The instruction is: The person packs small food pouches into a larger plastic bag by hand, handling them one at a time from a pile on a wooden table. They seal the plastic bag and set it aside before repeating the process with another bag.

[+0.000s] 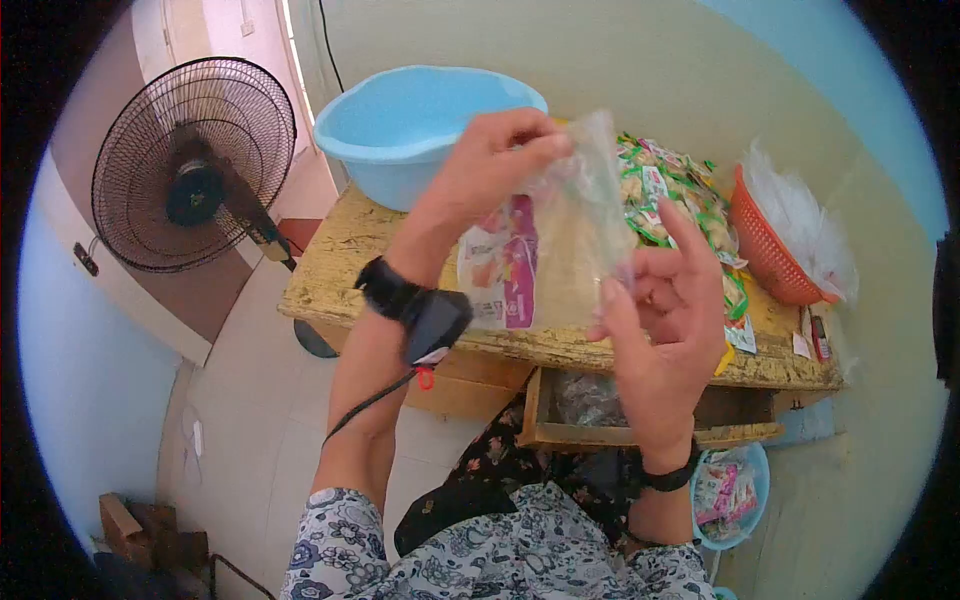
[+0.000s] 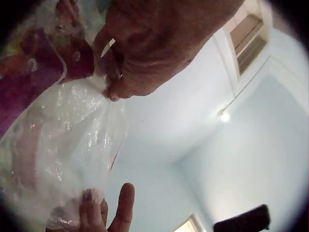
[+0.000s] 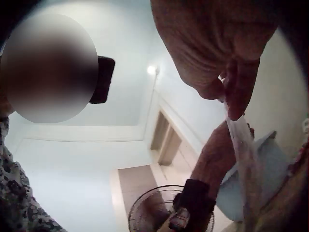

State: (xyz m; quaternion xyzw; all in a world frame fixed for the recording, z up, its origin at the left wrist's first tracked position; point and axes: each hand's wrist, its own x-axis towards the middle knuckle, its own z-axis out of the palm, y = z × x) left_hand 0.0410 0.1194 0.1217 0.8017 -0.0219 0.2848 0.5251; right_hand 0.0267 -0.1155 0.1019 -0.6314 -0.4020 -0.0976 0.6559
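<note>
Now the left hand (image 1: 505, 155), fingers curled, pinches the printed clear plastic bag (image 1: 575, 240) up top, and the right hand (image 1: 668, 335) pinches its side, one finger raised! It's above the table (image 1: 375, 240), blue basin (image 1: 385, 155) at eleven o'clock.

Room lies open between the forearms (image 1: 365, 385) — the plastic bag (image 1: 570, 260) bars the way forward.

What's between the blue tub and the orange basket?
In the head view, a heap of small green packets lies between the blue tub and orange basket. The clear bag, held up in front, hides part of the stretch.
</note>
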